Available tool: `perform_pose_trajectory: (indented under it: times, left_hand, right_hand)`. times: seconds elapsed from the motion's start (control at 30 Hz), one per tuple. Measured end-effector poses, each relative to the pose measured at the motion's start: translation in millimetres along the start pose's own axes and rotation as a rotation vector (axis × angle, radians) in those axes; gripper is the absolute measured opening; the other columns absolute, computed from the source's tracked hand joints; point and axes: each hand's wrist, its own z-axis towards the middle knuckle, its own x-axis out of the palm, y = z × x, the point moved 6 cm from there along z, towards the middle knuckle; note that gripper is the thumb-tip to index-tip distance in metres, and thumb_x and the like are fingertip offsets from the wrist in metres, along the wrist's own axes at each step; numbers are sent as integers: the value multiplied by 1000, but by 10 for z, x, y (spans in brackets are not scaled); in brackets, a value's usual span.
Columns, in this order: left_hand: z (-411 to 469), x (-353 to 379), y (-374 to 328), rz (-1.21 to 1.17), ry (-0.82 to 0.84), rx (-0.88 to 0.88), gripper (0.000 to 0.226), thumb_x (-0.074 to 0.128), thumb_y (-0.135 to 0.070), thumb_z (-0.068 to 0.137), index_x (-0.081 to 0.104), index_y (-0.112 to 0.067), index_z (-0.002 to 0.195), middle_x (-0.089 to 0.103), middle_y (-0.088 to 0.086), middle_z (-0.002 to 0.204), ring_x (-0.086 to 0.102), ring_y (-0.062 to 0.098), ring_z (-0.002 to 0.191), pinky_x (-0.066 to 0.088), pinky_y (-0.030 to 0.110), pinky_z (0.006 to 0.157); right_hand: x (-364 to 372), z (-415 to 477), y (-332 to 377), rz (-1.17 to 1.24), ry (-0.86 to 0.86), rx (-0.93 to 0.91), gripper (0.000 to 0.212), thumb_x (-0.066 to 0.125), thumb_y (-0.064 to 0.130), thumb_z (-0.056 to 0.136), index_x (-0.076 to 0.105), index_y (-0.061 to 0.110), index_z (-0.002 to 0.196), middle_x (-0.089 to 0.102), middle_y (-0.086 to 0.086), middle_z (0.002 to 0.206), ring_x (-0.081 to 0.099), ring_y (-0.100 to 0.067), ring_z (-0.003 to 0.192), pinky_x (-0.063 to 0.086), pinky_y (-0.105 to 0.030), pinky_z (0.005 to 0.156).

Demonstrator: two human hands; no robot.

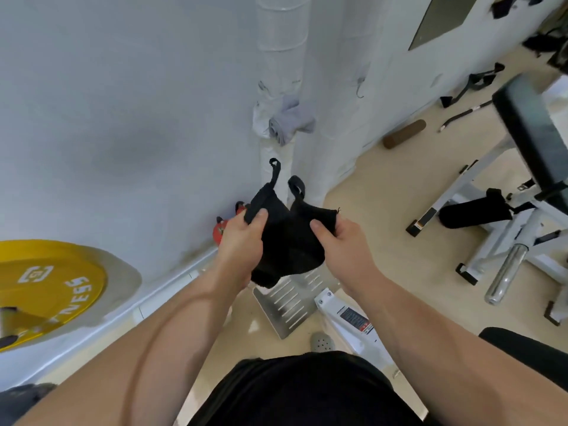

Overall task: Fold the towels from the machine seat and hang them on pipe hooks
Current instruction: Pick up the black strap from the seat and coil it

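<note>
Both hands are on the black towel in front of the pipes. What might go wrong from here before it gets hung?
1. The left hand and right hand pinch only the top edge of the black towel; the sagging middle could undo the fold.
2. Its two hanging loops stick up loose, so the hook could catch cloth instead.
3. A grey towel already hangs bunched between the wrapped pipes, crowding that spot; the bare hook looks freer.

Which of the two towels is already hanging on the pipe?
The grey towel, bunched up against the white wrapped pipe. The black towel is held between the left hand and right hand.
</note>
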Motion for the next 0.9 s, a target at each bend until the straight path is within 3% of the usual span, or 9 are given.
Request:
perform_pose_trajectory:
  times: [0.1,0.2,0.4,0.57,0.63,0.77,0.9]
  left_hand:
    - [207,-325,-59,-28,-240,34,21,47,-29,105,67,-24,100,72,-1,99,68,18,90,49,26,72]
    - [292,-661,-134,-58,-446,77,25,43,-27,106,64,-19,117,68,-4,104,62,13,97,46,24,77]
    - [397,-674,-173,-28,-583,110,22,42,-30,106,60,-21,114,62,-3,99,58,18,95,46,27,77]
    - [336,-830,-287,25,-870,140,34,40,-37,104,58,-23,130,64,-3,116,61,19,107,49,37,98]
    - [349,-751,-308,109,-802,139,34,42,-35,104,59,-19,129,65,2,116,62,23,107,50,39,96]
    - [423,-160,-212,232,-425,113,26,44,-24,107,62,-11,120,64,-5,90,60,10,79,44,23,66]
    - [440,273,-97,164,-259,41,24,45,-22,107,66,-14,115,65,-5,79,61,8,67,47,20,62]
  right_hand:
    - [-262,262,-101,24,-99,11,16,60,25,100,69,35,90,75,9,94,70,-8,93,57,-37,89]
    - [-529,521,-177,46,-132,-10,15,60,33,96,70,43,91,76,13,99,70,-9,100,55,-44,97]
    - [-749,933,-309,139,82,48,16,59,30,98,71,34,107,76,13,108,70,-7,105,55,-37,97]
    - [-1135,1163,-339,108,-141,22,13,55,33,99,65,34,108,73,11,106,67,-11,105,55,-34,91]
    - [-1158,1200,-366,136,-127,47,16,54,28,102,65,31,113,72,12,105,67,-10,105,53,-27,84]
    - [-812,1144,-376,251,102,98,22,54,22,103,69,34,114,76,9,110,71,-8,104,58,-28,86]
    - [-479,1051,-278,215,249,77,18,56,23,102,69,29,113,76,3,107,71,-19,104,58,-29,79]
